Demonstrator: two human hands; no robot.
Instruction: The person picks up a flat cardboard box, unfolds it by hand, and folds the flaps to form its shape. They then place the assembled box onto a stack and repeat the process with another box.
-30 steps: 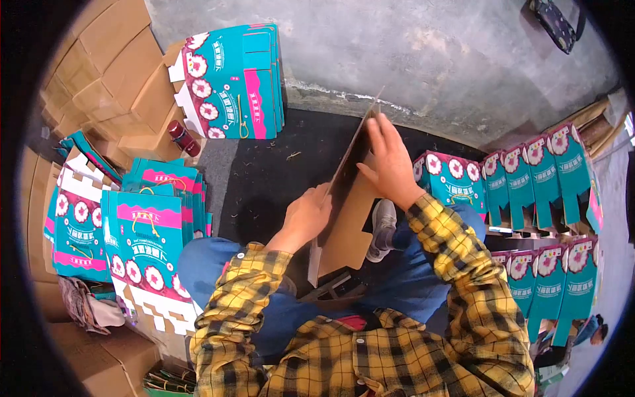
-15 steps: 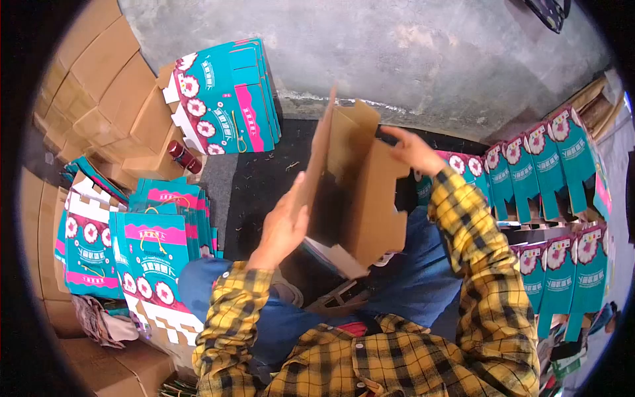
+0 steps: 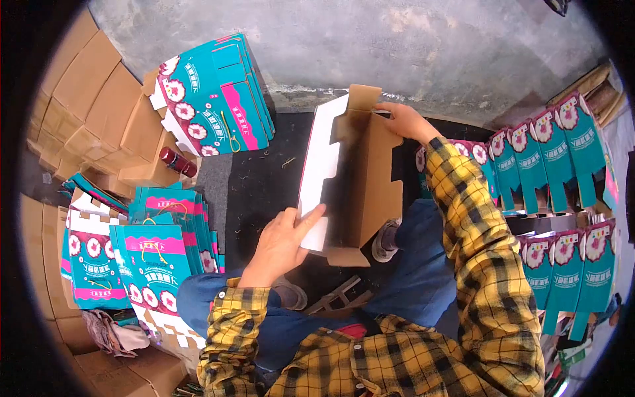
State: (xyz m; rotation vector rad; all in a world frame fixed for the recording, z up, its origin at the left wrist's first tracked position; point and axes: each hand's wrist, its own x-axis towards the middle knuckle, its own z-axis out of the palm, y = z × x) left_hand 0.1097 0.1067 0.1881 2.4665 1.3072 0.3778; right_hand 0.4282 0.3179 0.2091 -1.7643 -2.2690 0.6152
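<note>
An opened cardboard box (image 3: 377,192) stands between my knees, brown inside, with a white toothed flap (image 3: 324,162) folded over along its left side. My left hand (image 3: 278,245) grips the near left corner, its fingers lying on the white flap and the rest of its hold partly hidden. At the far right corner, my right hand (image 3: 405,122) pinches the box's edge beside a raised brown end flap (image 3: 365,96). Another brown flap (image 3: 347,257) sticks out at the near end.
Flat teal printed cartons lie in a far-left stack (image 3: 221,99) and a near-left stack (image 3: 155,264). Brown boxes (image 3: 99,86) are piled along the left, near a dark red bottle (image 3: 178,161). Rows of teal boxes (image 3: 529,162) stand at right. A grey wall (image 3: 397,46) closes the back.
The box's left side has tipped outward and its white flap now shows folded over. My left hand has shifted onto that flap; my right hand has moved slightly up and left.
</note>
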